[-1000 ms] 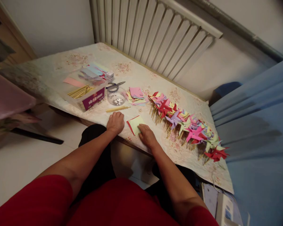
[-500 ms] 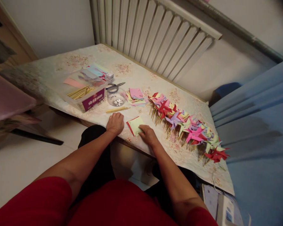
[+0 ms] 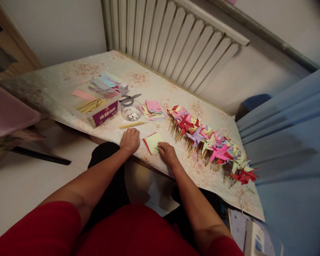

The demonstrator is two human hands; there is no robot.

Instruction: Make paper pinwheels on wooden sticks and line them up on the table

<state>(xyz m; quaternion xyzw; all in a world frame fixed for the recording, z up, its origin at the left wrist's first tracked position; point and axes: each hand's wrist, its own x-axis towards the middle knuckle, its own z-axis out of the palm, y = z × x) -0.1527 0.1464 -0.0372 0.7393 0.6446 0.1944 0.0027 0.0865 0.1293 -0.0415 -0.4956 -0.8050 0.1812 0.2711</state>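
A small stack of paper squares, pale green on top with red showing beneath [image 3: 152, 143], lies at the table's front edge. My right hand [image 3: 167, 153] is at its right corner, thumb and fingers closed on the paper. To the left, my left hand [image 3: 130, 139] rests on the tablecloth with its fingers curled in and nothing visible in them. Just beyond it lie a few thin wooden sticks [image 3: 132, 125]. A clear round tub [image 3: 124, 114] of small shiny pieces stands behind the sticks, with dark-handled scissors [image 3: 128, 100] beside it.
Finished paper pinwheels [image 3: 196, 137] stand in a long row on the right. A pile of coloured paper squares [image 3: 153, 108] lies near the tub. A plastic box [image 3: 104, 115] holds many sticks. A radiator [image 3: 173, 42] lines the wall; a blue curtain [image 3: 288, 142] hangs right.
My right hand has shifted very slightly at the corner of the paper stack. My left hand stays in place, and the view has moved a little.
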